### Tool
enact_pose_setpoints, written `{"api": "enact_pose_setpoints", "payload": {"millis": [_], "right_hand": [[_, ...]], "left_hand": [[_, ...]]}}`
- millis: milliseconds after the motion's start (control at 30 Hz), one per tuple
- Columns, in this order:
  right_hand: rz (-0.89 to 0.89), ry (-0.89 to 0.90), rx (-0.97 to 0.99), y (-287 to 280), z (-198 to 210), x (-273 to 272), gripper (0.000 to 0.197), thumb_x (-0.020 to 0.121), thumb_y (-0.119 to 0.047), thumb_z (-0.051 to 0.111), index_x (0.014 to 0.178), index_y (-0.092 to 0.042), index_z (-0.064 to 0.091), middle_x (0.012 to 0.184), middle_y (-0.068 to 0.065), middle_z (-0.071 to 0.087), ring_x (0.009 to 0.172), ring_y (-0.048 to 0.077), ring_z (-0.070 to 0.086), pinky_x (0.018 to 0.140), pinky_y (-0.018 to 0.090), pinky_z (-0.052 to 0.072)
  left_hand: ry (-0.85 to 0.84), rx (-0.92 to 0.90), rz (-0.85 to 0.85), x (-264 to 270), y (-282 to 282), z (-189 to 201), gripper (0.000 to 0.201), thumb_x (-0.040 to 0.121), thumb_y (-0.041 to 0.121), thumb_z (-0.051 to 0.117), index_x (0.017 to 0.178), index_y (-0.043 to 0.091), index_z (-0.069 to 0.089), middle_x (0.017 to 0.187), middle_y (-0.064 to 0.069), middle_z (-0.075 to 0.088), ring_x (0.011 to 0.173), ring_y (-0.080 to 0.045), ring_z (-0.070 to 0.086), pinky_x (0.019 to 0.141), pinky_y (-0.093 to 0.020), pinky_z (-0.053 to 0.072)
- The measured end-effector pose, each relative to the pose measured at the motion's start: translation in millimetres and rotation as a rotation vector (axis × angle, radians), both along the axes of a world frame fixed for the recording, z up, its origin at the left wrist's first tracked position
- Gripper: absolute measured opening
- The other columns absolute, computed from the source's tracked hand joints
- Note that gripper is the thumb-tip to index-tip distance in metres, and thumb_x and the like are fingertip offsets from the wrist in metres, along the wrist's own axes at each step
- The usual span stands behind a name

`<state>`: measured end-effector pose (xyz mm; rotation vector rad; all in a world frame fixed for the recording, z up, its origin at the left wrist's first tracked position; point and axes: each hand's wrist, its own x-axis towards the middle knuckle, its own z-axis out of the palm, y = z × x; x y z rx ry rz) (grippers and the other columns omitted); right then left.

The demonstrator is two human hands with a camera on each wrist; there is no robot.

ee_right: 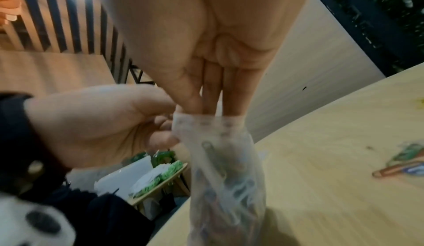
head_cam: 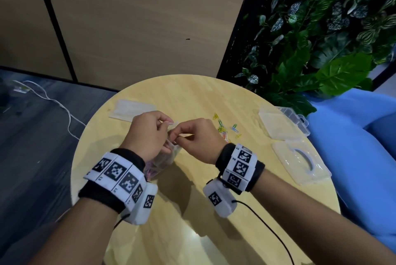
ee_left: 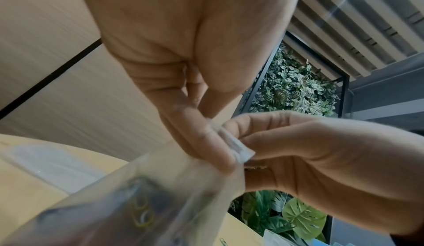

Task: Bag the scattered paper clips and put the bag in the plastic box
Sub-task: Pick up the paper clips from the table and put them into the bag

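A small clear plastic bag point(head_cam: 166, 158) with paper clips inside hangs above the round wooden table point(head_cam: 192, 211). My left hand point(head_cam: 150, 131) pinches its top edge on the left, and my right hand point(head_cam: 197, 138) pinches the same edge on the right. In the left wrist view the bag point(ee_left: 160, 195) shows yellow clips through its blurred wall. The right wrist view shows the bag point(ee_right: 227, 177) dangling from the fingertips of both hands. Several coloured paper clips point(head_cam: 227, 127) lie loose on the table beyond my right hand. The clear plastic box point(head_cam: 282, 123) stands open at the right.
A flat clear lid-like tray point(head_cam: 300, 164) lies near the table's right edge, and another clear flat piece point(head_cam: 130, 110) lies at the far left. Green plants point(head_cam: 321, 39) and a blue seat point(head_cam: 364, 146) stand to the right; a white cable point(head_cam: 57, 104) runs on the floor.
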<state>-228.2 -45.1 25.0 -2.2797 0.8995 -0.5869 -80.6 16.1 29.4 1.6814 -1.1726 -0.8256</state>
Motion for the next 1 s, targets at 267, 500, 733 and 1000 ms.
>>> {"api": "enact_pose_setpoints", "payload": {"millis": [267,500,733,1000], "right_hand": [[-0.531,0.365,0.106,-112,-31,-66,0.041,0.097,-0.030,0.055,0.136,-0.017,0.055,0.132,0.008,0.062,0.118,0.024,0.060,0.093,0.026,0.044],[-0.561,0.572,0.321,-156,-74,-45,0.077,0.099,-0.056,0.036,0.156,-0.012,0.010,0.160,0.016,0.021,0.135,0.036,0.042,0.097,0.037,0.040],[-0.285,0.929,-0.031,-174,-81,-35,0.042,0.102,-0.031,0.027,0.132,-0.010,0.048,0.132,0.016,0.045,0.110,0.038,0.055,0.097,0.047,0.046],[-0.074,1.046,-0.177,-120,-57,-79,0.030,0.091,-0.024,0.054,0.116,-0.011,0.065,0.117,0.010,0.054,0.102,0.031,0.058,0.088,0.038,0.050]], "left_hand": [[-0.083,-0.030,0.009,5,2,-2,0.018,0.102,0.008,0.052,0.098,0.008,0.069,0.078,0.001,0.062,0.046,0.004,0.065,0.040,-0.010,0.046],[-0.043,-0.003,-0.011,9,1,-3,0.019,0.103,0.011,0.051,0.101,0.010,0.070,0.084,-0.006,0.066,0.050,-0.019,0.072,0.047,-0.030,0.060],[-0.050,0.011,-0.007,11,-1,-4,0.019,0.103,0.013,0.051,0.098,0.012,0.069,0.085,-0.007,0.068,0.050,-0.020,0.073,0.054,-0.039,0.063],[-0.076,0.036,-0.022,2,-1,-4,0.017,0.103,0.015,0.053,0.098,0.013,0.069,0.078,-0.007,0.066,0.049,-0.022,0.072,0.060,-0.040,0.064]]}}
